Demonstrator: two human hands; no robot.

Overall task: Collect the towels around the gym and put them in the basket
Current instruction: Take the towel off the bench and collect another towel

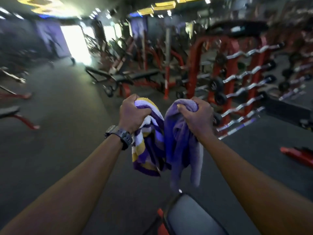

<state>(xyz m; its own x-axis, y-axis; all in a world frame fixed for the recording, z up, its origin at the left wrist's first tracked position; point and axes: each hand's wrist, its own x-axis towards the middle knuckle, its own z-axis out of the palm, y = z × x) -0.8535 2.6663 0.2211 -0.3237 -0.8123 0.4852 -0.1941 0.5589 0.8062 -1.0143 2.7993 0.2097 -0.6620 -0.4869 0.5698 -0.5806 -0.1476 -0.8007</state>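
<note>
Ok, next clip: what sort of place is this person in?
A gym's weights area, most likely: a red rack of curl bars on the right, black benches on red frames ahead, dark matted floor underfoot.

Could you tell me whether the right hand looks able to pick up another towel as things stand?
Probably not. The right hand grips the lilac towel, its fingers curled round the bunched top, and the left hand holds the striped towel. No other towel or basket is in view.

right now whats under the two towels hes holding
A padded bench seat sits just below the lilac towel; grey floor lies below the striped towel. Both hang free from the left hand and right hand. No basket shows.
</note>
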